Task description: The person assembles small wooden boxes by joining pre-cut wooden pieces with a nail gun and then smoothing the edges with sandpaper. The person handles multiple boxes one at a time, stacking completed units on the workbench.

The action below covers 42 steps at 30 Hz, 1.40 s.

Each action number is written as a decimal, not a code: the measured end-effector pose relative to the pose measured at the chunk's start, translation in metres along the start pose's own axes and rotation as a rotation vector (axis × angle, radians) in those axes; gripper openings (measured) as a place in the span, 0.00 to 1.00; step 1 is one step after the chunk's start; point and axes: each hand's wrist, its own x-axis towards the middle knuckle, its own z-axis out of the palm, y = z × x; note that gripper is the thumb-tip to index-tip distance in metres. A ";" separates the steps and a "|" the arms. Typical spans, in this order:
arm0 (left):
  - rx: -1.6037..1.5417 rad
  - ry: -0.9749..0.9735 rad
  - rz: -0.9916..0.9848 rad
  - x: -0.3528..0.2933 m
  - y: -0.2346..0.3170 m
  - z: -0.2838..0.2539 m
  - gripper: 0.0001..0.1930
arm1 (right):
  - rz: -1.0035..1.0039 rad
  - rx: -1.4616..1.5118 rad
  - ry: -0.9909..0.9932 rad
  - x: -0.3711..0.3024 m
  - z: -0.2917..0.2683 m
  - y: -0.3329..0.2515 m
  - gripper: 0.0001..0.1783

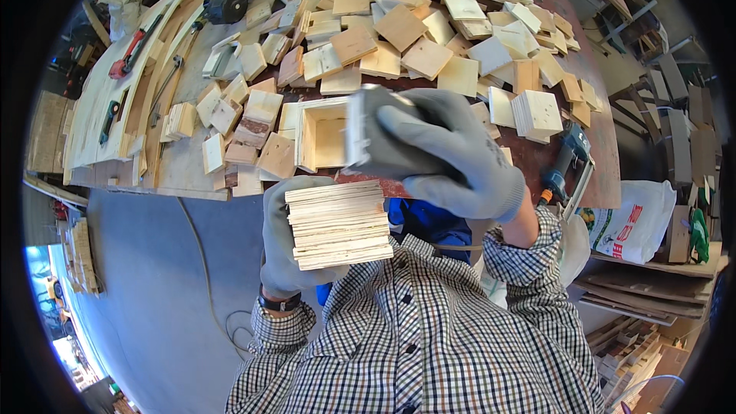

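My left hand (278, 241), in a grey work glove, is closed around a stack of thin square plywood pieces (339, 224). Their layered edges face up. My gloved right hand (464, 155) grips a dark grey block (376, 136), slightly blurred, with a pale, dusty face; it looks like a sanding block. It is held above and to the right of the stack, apart from it. Behind the block, partly hidden by it, an open wooden box (308, 138) lies at the table's near edge.
A big heap of loose plywood squares (402, 27) covers the table (606, 161). A neat stack of squares (537, 115) and a dark blue power tool (567, 155) are on the right. Long boards (146, 54) with hand tools lie left. A cable (203, 261) crosses the floor.
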 end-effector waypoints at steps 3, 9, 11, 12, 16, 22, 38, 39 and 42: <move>0.038 0.030 -0.009 0.002 0.006 0.003 0.55 | -0.057 -0.037 -0.030 0.014 0.003 -0.009 0.43; -0.003 -0.010 -0.030 -0.004 0.001 0.004 0.56 | 0.087 0.024 0.038 -0.018 0.011 -0.002 0.42; -0.105 0.029 -0.093 -0.005 -0.003 0.010 0.58 | 0.106 0.001 0.071 -0.028 0.011 0.003 0.41; -0.143 0.060 -0.139 -0.007 -0.001 0.012 0.58 | 0.127 -0.025 0.075 -0.032 0.012 0.004 0.42; -0.187 0.079 -0.162 -0.006 0.000 0.014 0.59 | 0.061 0.087 0.204 -0.018 0.013 -0.008 0.42; -0.269 0.105 -0.255 -0.009 0.000 0.021 0.60 | 0.053 0.087 0.378 -0.024 0.051 -0.017 0.45; -0.407 0.190 -0.345 -0.061 -0.055 0.001 0.45 | 0.190 0.120 0.353 -0.016 0.066 -0.027 0.40; -0.438 0.245 -0.362 -0.060 -0.054 0.005 0.45 | 0.189 0.157 0.356 -0.032 0.074 -0.025 0.40; -1.058 0.244 -0.265 -0.037 -0.051 0.006 0.44 | 0.301 0.272 0.303 -0.081 0.084 -0.015 0.41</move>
